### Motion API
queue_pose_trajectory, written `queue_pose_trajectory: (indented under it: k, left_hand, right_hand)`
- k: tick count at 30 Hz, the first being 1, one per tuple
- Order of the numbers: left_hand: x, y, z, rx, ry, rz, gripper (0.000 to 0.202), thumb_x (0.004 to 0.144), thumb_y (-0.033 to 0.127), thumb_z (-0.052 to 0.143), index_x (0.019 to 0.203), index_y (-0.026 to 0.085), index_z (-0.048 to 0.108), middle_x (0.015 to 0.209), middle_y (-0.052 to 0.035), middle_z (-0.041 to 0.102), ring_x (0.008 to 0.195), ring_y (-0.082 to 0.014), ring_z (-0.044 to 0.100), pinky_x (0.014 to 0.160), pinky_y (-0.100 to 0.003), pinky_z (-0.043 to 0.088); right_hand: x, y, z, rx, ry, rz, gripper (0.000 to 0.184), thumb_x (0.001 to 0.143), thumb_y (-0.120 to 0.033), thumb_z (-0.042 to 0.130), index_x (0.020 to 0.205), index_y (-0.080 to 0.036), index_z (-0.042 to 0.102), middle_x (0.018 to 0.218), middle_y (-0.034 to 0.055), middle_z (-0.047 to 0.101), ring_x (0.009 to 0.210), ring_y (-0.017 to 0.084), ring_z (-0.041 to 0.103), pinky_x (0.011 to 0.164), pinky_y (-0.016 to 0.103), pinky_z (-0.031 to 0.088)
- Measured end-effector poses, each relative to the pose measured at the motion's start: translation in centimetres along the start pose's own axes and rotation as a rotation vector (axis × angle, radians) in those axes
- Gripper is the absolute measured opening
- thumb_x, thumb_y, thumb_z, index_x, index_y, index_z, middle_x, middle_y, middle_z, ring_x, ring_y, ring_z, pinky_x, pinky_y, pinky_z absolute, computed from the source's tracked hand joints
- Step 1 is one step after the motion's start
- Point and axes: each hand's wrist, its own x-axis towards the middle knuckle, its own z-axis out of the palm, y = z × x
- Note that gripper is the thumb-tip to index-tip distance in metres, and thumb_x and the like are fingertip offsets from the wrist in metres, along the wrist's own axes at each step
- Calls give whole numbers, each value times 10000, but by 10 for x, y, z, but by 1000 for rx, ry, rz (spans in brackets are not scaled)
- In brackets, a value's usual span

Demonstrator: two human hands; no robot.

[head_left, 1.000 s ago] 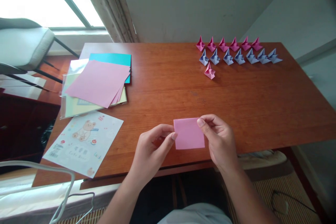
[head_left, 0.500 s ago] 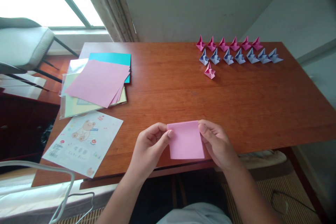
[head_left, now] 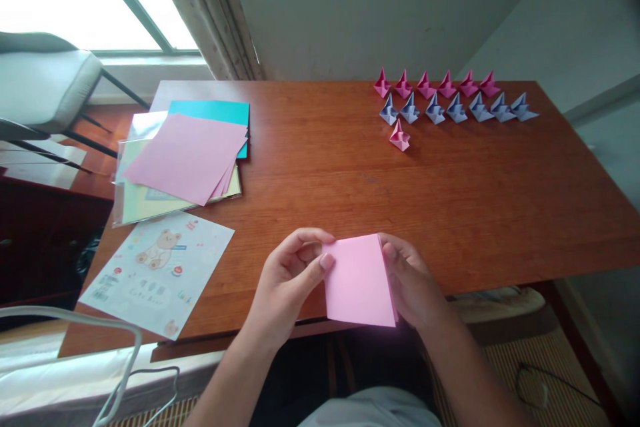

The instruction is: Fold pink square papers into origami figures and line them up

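Observation:
A pink sheet of paper folded into a small square (head_left: 359, 283) is held up over the table's front edge. My left hand (head_left: 290, 277) pinches its upper left side, thumb in front and fingers behind. At the right side, my right hand (head_left: 413, 280) grips it with the thumb near the upper corner; most of its fingers are hidden behind the paper. Layers show slightly apart along the right edge. Farther back stands one folded light pink paper figure (head_left: 400, 137), in front of a row of lavender figures (head_left: 435, 109) and a row of deep pink ones (head_left: 426, 85).
Pink paper sheets (head_left: 190, 153) lie on a turquoise sheet (head_left: 215, 110) and a clear packet (head_left: 135, 203) at the table's left. A white card with a bear picture (head_left: 160, 273) lies nearer. A white tube (head_left: 90, 315) curves past the lower left. A chair (head_left: 50, 87) stands beyond.
The folded paper has come closer and tilted, its lower edge now farther down. Its right-hand layers have parted a little. Both hands keep hold of it.

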Motion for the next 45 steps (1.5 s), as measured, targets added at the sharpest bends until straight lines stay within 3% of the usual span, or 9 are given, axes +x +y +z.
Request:
queue_pose_trajectory:
  k: [5,10,14,17,24,28,35,40,45]
  left_hand:
    - [-1,1,0,10,-61,7,158,877,252,748,966,195,630,795,9,614,696,-86,539,621,-166,425]
    - [-3,8,-3,203,-110,68,124,950,303,650,939,183,617,883,-30,633,827,-140,584,742,-225,465]
    - [-3,16,-4,391,-191,187,409,1045,446,401,863,168,640,977,-91,666,981,-221,616,917,-322,453]
    - [-2,23,-3,546,-205,247,529,1053,495,307,785,173,630,1005,-97,660,954,-221,625,880,-317,458]
    - [5,25,-6,1189,-175,315,138,970,264,544,980,214,673,1141,-68,678,984,-205,644,824,-298,490]
    - [10,17,-14,1490,-194,417,185,961,170,504,1054,220,656,1090,-63,695,950,-214,645,803,-329,509]
    - [-3,6,-10,1884,-136,639,184,917,138,558,1064,166,666,976,-95,660,846,-253,599,738,-399,507]
    - [-13,-4,-12,1951,-250,758,222,918,123,540,1114,138,643,906,-75,643,770,-226,579,655,-370,470]
    - [-12,-9,-19,1948,-220,788,303,943,119,518,1237,133,589,955,-81,649,802,-220,599,666,-371,470]
  right_hand:
    - [1,-2,-2,-56,83,-3,321,826,-537,741,821,-216,723,766,28,722,696,188,664,646,287,534]
    - [0,-7,-7,-205,104,-48,228,910,-439,679,883,-218,726,820,21,728,726,166,656,665,262,504]
    - [-1,-8,-5,-432,198,-162,233,933,-423,652,860,-210,714,769,0,688,671,136,599,594,224,457]
    - [0,-6,-3,-530,270,-238,225,941,-404,634,856,-210,710,770,-2,683,684,140,608,594,220,466]
    - [9,2,-11,-616,369,-286,183,937,-369,609,930,-212,702,862,31,730,776,189,685,662,268,532]
    - [10,-1,-11,-843,352,-313,128,926,-305,599,955,-216,687,917,48,738,834,213,696,732,314,541]
    - [8,1,-14,-1301,404,-501,117,938,-301,613,870,-215,652,841,40,717,773,208,661,692,322,477]
    - [8,6,-19,-1370,399,-540,142,963,-289,586,856,-210,637,813,37,701,758,203,647,701,321,467]
    - [8,4,-18,-1341,392,-540,144,958,-291,603,839,-215,635,799,27,697,731,189,643,675,305,458]
